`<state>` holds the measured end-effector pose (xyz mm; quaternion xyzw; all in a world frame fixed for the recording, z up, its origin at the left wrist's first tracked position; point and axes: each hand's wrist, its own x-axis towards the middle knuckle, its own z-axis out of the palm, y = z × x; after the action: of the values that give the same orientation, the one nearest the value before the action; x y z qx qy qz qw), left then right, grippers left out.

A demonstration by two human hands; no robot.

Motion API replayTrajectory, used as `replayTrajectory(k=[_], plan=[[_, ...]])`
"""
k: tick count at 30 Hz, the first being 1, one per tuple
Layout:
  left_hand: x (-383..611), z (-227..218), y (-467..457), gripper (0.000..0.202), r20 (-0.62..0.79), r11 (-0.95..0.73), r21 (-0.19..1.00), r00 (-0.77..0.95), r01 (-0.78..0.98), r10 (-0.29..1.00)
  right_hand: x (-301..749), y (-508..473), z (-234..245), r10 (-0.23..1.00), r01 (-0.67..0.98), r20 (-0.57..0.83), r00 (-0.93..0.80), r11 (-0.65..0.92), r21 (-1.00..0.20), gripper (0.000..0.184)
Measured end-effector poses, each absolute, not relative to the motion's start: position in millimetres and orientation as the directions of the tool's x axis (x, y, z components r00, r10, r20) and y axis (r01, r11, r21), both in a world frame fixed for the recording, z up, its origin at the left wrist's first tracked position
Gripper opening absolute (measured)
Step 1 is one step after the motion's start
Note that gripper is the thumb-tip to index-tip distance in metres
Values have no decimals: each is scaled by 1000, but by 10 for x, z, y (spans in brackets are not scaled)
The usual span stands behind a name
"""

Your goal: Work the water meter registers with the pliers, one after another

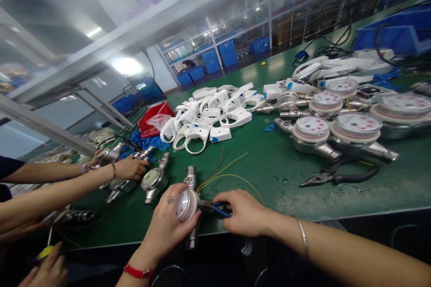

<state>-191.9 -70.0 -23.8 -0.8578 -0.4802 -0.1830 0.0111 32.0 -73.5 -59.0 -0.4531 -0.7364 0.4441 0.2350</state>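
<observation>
My left hand (pixel 168 219) is wrapped round a water meter (pixel 186 206) with a white dial and metal pipe ends, tilted at the table's front edge. In my right hand (pixel 244 213) is a pair of blue-handled pliers (pixel 218 209), closed around the handles. The jaws touch the side of the meter near its rim; their exact bite is hidden. Thin red and yellow wires (pixel 232 175) run from the meter across the green table. Left of it stands another water meter (pixel 155 180). Black-handled pliers (pixel 336 176) lie to the right.
White plastic ring housings (pixel 215 114) are heaped mid-table, beside a red bin (pixel 155 119). Several water meters (pixel 357 128) stand at right, before a blue crate (pixel 387 38). Co-workers' hands (pixel 129 168) handle meters at left; another hand (pixel 47 269) holds a yellow-handled tool.
</observation>
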Motion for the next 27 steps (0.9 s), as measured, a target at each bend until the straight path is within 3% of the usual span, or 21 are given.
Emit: replayTrajectory(k=[4,6,9,11,13,16,18,21,27], plan=[[-1924,-214,-713,39,317,-541,151,478,828,820,331,-616,-562,777,357,-221,-590,5,-934,33],[-1932,-156,-711,39,291,-534,163,476,830,830,325,-629,-546,774,356,-240,-586,-20,-934,32],[-1956,-31,-672,42,167,-530,188,505,827,847,324,-760,-550,885,491,-104,-453,150,-858,37],[-1977,24,-623,44,83,-546,202,541,813,837,332,-882,-576,924,622,52,-378,295,-725,41],[-1989,19,-575,47,78,-550,245,549,799,832,338,-991,-612,920,703,147,-364,374,-604,44],[-1948,-87,-548,43,148,-452,436,434,778,889,322,-1089,-662,909,760,176,-378,413,-501,43],[-1876,-168,-564,39,191,-333,546,273,769,943,302,-1112,-686,911,782,181,-371,411,-469,42],[-1755,-231,-603,39,248,-217,568,86,794,965,279,-1111,-706,918,787,201,-341,396,-473,42],[-1696,-216,-637,38,266,-184,561,35,807,963,243,-1107,-723,913,795,237,-333,407,-451,44]])
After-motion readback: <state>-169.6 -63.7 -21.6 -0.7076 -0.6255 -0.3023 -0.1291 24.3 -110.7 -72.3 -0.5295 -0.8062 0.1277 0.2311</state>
